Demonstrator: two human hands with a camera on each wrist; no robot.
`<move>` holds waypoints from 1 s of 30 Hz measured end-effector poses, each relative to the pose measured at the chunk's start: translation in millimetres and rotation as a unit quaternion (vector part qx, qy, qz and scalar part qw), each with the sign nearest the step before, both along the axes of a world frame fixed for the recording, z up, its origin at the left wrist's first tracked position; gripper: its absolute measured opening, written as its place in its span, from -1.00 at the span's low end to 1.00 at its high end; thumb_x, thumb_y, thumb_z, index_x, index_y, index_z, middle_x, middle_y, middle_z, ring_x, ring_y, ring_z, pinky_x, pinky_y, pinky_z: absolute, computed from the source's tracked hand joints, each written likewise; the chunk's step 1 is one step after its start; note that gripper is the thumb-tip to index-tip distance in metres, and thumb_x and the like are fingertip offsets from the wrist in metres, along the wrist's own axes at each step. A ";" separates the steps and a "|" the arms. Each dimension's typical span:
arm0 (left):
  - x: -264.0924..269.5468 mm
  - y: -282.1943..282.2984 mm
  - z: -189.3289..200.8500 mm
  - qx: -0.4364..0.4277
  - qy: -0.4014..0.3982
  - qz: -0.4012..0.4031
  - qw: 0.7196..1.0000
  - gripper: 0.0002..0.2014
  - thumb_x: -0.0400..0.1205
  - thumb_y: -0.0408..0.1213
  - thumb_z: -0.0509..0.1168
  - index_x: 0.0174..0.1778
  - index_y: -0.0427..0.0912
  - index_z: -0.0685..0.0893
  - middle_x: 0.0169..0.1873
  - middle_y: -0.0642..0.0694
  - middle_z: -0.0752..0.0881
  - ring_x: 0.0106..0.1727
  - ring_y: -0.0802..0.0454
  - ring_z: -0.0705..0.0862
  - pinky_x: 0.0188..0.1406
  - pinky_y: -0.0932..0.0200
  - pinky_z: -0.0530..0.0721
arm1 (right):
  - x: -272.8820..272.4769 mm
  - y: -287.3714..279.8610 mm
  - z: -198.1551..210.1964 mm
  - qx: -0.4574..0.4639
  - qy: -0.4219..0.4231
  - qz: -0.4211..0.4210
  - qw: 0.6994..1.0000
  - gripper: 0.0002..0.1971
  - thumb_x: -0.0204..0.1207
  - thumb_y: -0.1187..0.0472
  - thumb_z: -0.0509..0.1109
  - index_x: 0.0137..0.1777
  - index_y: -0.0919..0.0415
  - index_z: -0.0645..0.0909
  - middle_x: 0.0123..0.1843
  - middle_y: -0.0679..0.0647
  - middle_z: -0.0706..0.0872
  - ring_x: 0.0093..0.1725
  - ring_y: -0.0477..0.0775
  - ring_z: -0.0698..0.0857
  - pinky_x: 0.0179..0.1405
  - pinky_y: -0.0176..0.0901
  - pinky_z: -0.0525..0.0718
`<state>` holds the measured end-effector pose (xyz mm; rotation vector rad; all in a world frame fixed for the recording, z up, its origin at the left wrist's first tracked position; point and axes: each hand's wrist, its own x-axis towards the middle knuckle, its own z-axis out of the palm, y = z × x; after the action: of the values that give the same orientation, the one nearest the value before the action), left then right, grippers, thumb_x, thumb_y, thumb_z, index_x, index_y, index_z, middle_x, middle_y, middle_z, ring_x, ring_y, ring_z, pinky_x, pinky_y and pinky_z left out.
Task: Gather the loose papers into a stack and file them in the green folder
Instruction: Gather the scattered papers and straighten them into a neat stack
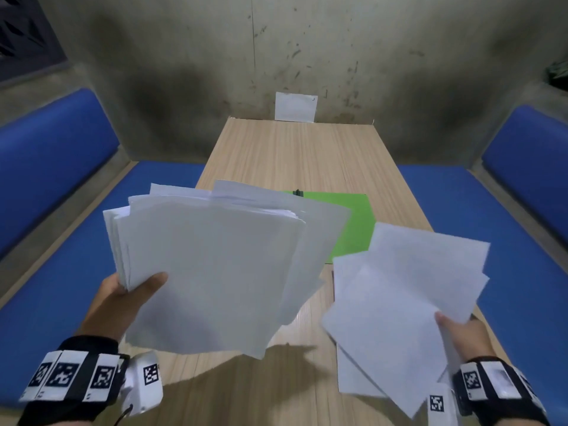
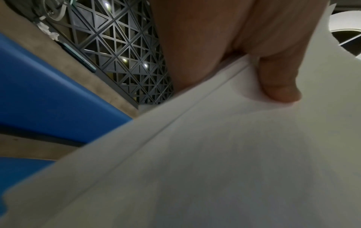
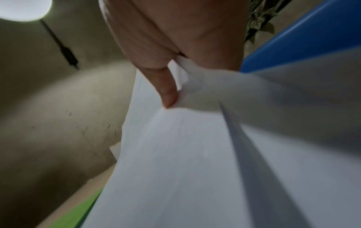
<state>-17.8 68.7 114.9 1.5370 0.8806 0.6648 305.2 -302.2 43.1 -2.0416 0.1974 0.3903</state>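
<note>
Left hand: your left hand (image 1: 123, 298) grips a thick, uneven stack of papers (image 1: 212, 272) at its lower left corner, thumb pressed flat on the top sheet and fingers hidden beneath; the stack is lifted above the table (image 1: 295, 152).
Left wrist view: your thumb (image 2: 277, 80) bears down on the top sheet, and the sheet edges sit staggered.
Right hand: your right hand (image 1: 461, 333) pinches a smaller fan of sheets (image 1: 405, 305) at its lower right corner, thumb on top; the sheets splay apart and are not squared.
Right wrist view: the thumb (image 3: 166, 89) crimps the paper where it clamps.
Folder: the green folder (image 1: 353, 222) lies flat on the table, beyond and between the two bundles; you cannot tell whether anything is inside it, as the stack covers its left part.
Far end: one white sheet (image 1: 295, 106) leans upright against the wall (image 1: 307, 41).
Seats: blue benches (image 1: 55, 155) flank the table.
</note>
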 end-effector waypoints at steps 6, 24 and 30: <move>2.1 -4.8 12.7 0.002 0.024 -0.078 0.997 -0.46 0.02 0.10 0.51 -0.11 -0.06 0.74 -0.19 -0.02 0.84 -0.07 -0.15 0.74 -0.10 -0.07 0.65 | 1.7 18.8 29.6 0.106 0.001 0.002 0.994 -0.59 0.52 0.22 0.35 0.26 0.51 0.49 0.25 0.33 0.61 0.15 0.31 0.57 0.30 0.14 0.46; 67.7 -19.0 -81.8 -0.057 0.149 -0.103 0.982 -0.87 0.53 -0.35 0.38 -0.03 -0.20 0.66 -0.19 -0.15 0.76 -0.06 -0.19 0.74 0.05 -0.05 0.68 | -74.9 93.2 -5.0 0.103 0.196 0.310 0.925 -0.24 -0.19 0.01 0.70 0.06 0.33 0.66 0.11 0.34 0.78 -0.02 0.26 0.77 0.17 0.19 0.68; 73.2 -31.4 -77.9 -0.084 0.129 -0.108 0.982 -0.90 0.52 -0.37 0.39 -0.19 -0.06 0.65 -0.33 -0.03 0.77 -0.26 -0.01 0.73 -0.38 0.25 0.66 | -83.9 97.1 -4.6 0.005 0.185 0.330 0.926 -0.15 0.23 0.29 0.61 0.44 0.58 0.25 0.49 0.23 0.37 0.45 0.13 0.39 0.40 -0.04 0.35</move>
<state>55.4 37.3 37.0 1.5585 0.9204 0.2310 221.3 -205.1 38.5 -1.9638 -0.2811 1.1939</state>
